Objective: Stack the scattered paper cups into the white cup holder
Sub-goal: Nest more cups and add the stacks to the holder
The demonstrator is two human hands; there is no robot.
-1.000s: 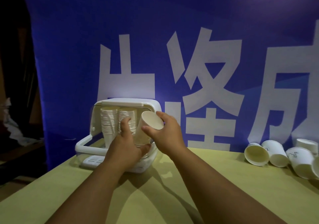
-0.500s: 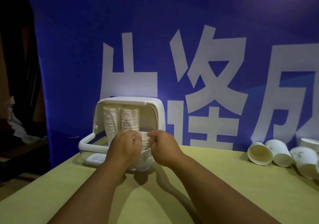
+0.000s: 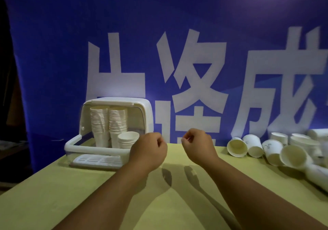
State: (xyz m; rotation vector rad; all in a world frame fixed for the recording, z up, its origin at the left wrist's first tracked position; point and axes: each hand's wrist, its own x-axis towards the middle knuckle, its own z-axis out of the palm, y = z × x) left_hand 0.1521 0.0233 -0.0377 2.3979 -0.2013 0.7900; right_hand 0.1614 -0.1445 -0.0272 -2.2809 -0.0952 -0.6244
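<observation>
The white cup holder (image 3: 99, 149) stands open at the table's back left. Inside it are two tall stacks of paper cups (image 3: 109, 121) and a short stack (image 3: 128, 138) at the front right. Several scattered paper cups (image 3: 255, 147) lie on their sides at the right. My left hand (image 3: 148, 150) hovers just right of the holder, fingers curled and holding nothing. My right hand (image 3: 197, 145) hangs a little further right, also curled and holding nothing, between the holder and the loose cups.
A yellow-green table (image 3: 88, 194) carries everything. A blue banner with large white characters (image 3: 177, 61) hangs right behind it. A white slatted tray (image 3: 97, 160) lies in front of the holder. Dark space lies beyond the table's left edge.
Both hands set the held cup onto the short stack in the holder, let go, and drew back to the right. The camera has shifted right, showing more loose cups.
</observation>
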